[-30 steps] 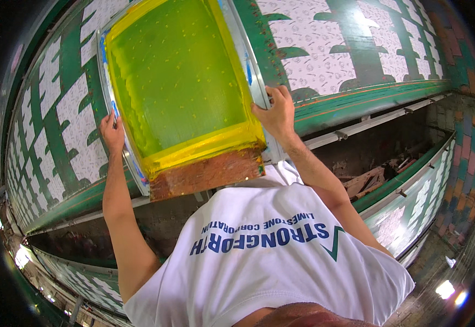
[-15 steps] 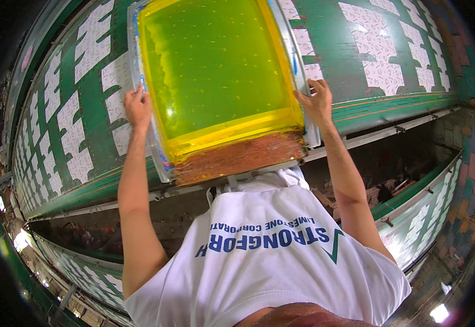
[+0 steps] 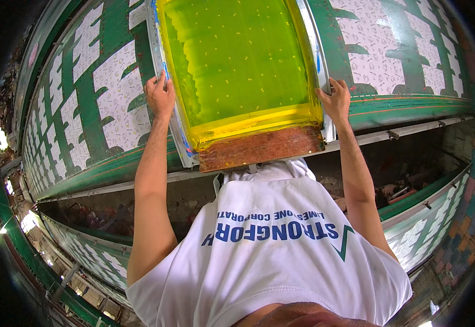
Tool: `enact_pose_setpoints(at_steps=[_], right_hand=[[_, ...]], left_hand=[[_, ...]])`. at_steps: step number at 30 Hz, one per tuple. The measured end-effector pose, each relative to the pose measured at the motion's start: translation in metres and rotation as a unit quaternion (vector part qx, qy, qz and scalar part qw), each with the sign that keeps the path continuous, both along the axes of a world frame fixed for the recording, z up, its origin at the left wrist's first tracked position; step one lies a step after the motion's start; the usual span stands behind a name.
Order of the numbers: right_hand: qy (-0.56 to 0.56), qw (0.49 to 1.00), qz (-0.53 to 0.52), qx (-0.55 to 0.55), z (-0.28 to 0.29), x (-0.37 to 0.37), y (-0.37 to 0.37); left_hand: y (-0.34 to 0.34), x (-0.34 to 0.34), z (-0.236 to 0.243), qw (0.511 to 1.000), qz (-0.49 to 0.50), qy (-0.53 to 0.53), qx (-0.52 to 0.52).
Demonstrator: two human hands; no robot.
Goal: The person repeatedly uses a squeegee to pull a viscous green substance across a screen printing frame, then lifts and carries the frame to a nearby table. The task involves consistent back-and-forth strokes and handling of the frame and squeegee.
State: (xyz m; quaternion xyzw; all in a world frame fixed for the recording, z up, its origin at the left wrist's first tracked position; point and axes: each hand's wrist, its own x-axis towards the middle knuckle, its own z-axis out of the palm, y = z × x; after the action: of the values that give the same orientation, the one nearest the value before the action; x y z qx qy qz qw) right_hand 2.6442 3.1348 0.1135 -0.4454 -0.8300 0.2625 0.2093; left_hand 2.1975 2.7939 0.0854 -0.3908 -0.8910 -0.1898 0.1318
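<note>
A screen-printing frame (image 3: 320, 60) with yellow-green mesh (image 3: 243, 65) lies across the long green table in front of me. Yellow tape borders the mesh, and a worn reddish-brown wooden board (image 3: 262, 150) runs along its near end. My left hand (image 3: 161, 98) closes on the frame's left rail, its index finger stretched along the rail. At the right rail, my right hand (image 3: 335, 102) grips with thumb and bent fingers. Small pale marks dot the mesh. The frame's far end is cut off by the picture's top edge.
White patterned cut pieces (image 3: 120, 98) lie in rows on the green table (image 3: 412, 111), left and right of the frame. A metal rail (image 3: 428, 127) with small stops edges the table near me. Behind me, across a dark gap, stands another green table (image 3: 428, 234) with similar pieces.
Both hands and the frame have shifted to the right along the table. A cut piece on the left is now uncovered, while pieces close by on the right are covered.
</note>
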Motion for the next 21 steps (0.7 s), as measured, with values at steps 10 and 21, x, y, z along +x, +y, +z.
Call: enact_pose_setpoints(at_steps=[10,21], right_hand=[[0.012,1.000,0.013,-0.016,-0.003,0.003,0.002],[-0.090,0.991,0.037,0.090,0.016,0.002,-0.022]], left_hand=[[-0.003,0.008,-0.004,1.000,0.024,-0.003,-0.006],[-0.005,0.009,-0.021,0.999,0.030,0.028,-0.011]])
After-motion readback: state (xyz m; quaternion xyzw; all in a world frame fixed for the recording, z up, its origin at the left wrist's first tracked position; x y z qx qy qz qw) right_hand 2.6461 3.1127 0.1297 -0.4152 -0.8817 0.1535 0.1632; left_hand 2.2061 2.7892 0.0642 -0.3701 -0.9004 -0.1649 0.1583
